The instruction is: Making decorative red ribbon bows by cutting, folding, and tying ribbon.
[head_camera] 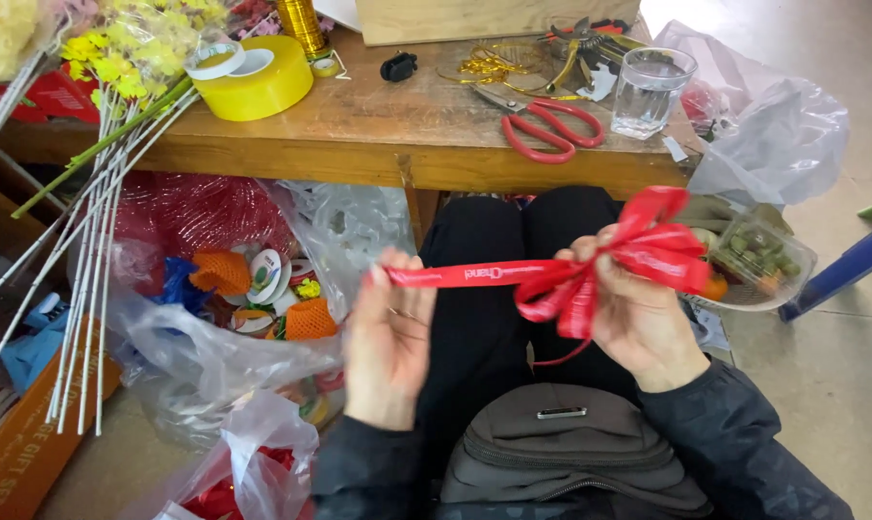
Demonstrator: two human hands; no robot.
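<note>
Seated person, view down onto lap. Left hand (pixel 390 332) pinches the free end of a red ribbon (pixel 484 275), pulled taut toward 9 o'clock. Right hand (pixel 638 313) fingers closed on ribbon's looped bow (pixel 648 246). At 12 o'clock: wooden table (pixel 378 125) w/ red-handled scissors (pixel 549 125), drinking glass (pixel 648 91), yellow tape roll (pixel 258 82).

A worn wooden counter (pixel 378 116) runs across the top of the view, its front edge scuffed and pale. Beneath it the space lies in shadow, with a wooden leg (pixel 415 207) at the middle. The floor (pixel 840 366) is smooth grey-beige concrete, brighter at the upper right where daylight falls. A blue chair leg (pixel 845 270) slants in from the right edge.
</note>
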